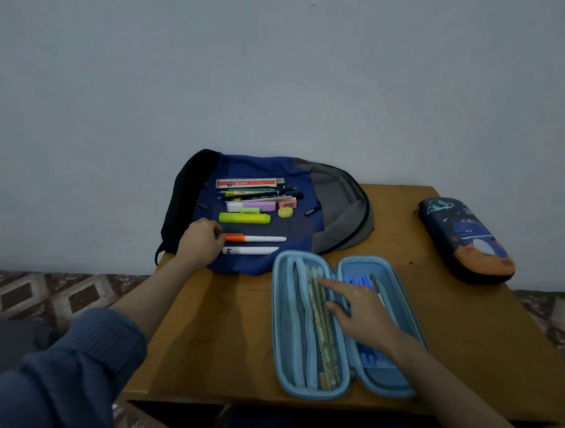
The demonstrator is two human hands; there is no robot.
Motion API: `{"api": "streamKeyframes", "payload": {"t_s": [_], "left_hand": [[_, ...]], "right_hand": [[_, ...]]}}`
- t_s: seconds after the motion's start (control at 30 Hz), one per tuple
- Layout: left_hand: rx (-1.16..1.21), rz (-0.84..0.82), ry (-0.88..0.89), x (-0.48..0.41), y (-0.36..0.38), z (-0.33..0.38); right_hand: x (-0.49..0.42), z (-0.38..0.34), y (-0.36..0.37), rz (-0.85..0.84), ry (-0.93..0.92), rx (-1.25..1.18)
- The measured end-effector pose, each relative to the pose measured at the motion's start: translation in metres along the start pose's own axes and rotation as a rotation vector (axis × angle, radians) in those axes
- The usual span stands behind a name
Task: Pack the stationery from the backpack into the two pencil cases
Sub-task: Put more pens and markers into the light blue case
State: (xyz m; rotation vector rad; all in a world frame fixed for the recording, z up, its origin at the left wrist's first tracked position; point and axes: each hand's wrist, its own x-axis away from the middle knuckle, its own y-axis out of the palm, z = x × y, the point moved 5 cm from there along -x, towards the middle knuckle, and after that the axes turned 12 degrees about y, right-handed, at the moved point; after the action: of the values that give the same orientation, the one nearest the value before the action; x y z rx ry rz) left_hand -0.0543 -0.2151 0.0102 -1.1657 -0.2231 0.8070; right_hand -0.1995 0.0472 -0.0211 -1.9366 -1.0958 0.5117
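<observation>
A blue and grey backpack (337, 196) lies flat on the table with stationery spread on it: a ruler (248, 183), pencils (259, 193), erasers (252, 206), a yellow highlighter (244, 218), an orange-capped marker (256, 238) and a white marker (250, 251). My left hand (200, 242) is curled at the orange marker's cap end, pinching it. A light blue pencil case (281, 327) lies open in front, with green pencils (323, 332) in its left half. My right hand (361, 314) rests on it with straight fingers touching the pencils. A closed dark space-print pencil case (464, 239) sits far right.
The wooden table (221, 334) stands against a plain wall. A patterned floor (28, 293) shows on both sides. The table's front edge is close to my body.
</observation>
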Motion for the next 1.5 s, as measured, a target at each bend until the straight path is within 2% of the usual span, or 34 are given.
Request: {"api": "streamKeyframes", "payload": {"t_s": [0.27, 0.7, 0.8, 0.97, 1.2, 1.37, 1.5], "left_hand": [[0.001, -0.148, 0.052, -0.015, 0.028, -0.005], [-0.101, -0.157, 0.039, -0.027, 0.030, -0.002], [-0.036, -0.092, 0.021, -0.023, 0.024, 0.001], [0.226, 0.152, 0.107, -0.012, -0.009, 0.019], [0.510, 0.437, 0.104, 0.009, -0.059, 0.054], [0.623, 0.477, 0.148, 0.031, -0.073, 0.076], [0.687, 0.446, 0.134, 0.047, -0.068, 0.083]], "right_hand": [[-0.003, 0.007, 0.005, 0.006, -0.008, -0.003], [-0.003, 0.011, 0.010, 0.014, -0.010, 0.009], [-0.003, 0.009, 0.009, 0.012, -0.004, 0.016], [-0.002, 0.006, 0.005, -0.014, 0.020, 0.004], [-0.001, -0.001, 0.001, 0.003, 0.078, -0.006], [-0.009, -0.016, -0.006, 0.115, 0.164, 0.023], [-0.016, -0.025, -0.004, 0.073, 0.199, 0.088]]}}
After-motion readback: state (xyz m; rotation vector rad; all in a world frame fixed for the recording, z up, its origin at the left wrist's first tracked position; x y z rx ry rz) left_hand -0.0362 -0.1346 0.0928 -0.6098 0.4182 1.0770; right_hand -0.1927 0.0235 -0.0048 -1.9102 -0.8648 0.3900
